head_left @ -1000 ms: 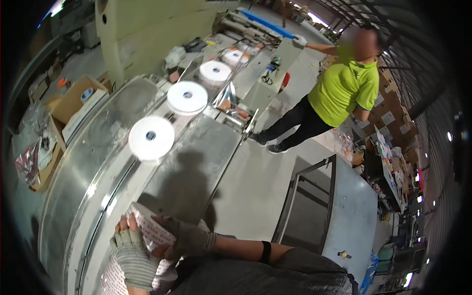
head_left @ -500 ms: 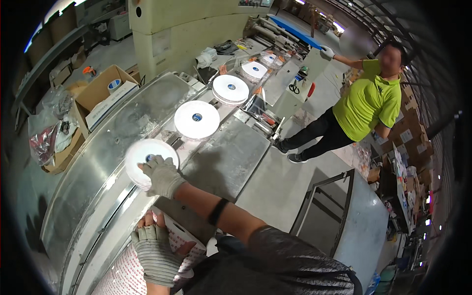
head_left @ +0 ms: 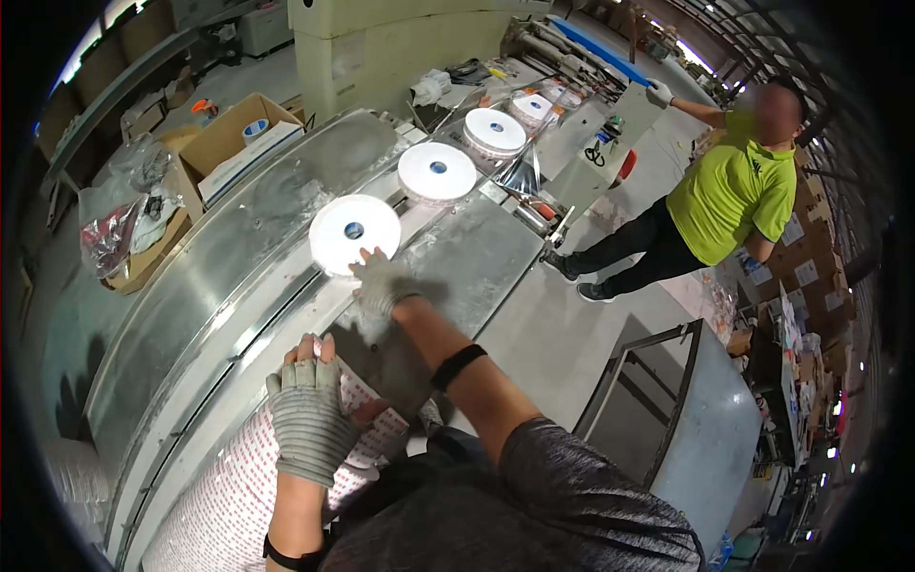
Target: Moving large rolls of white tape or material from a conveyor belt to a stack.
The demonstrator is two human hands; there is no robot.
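My left hand [head_left: 313, 419], in a grey ribbed fingerless glove, lies flat with fingers stretched on a large white cylinder patterned in red [head_left: 229, 477]. My right hand [head_left: 383, 284], gloved alike, has its fingers spread, their tips touching the near edge of a flat white tape roll [head_left: 334, 243] with a blue-ringed core. Beyond it, a second white roll [head_left: 419, 181], a third [head_left: 481, 138] and a fourth [head_left: 524, 119] lie flat in a row along the metal machine bed [head_left: 248, 248]. Both palms are hidden.
Across the machine stands a person in a bright yellow-green shirt [head_left: 734, 195], one gloved hand near a blue bar [head_left: 605, 52]. Open cardboard boxes [head_left: 205, 157] sit at the left. A dark-framed panel [head_left: 710, 410] stands at the right. Scissors [head_left: 596, 155] lie by the rollers.
The nearest rolls have slid away from me along the bed, and my right hand has moved forward with the closest one. My left hand remains on the cylinder. The view has shifted.
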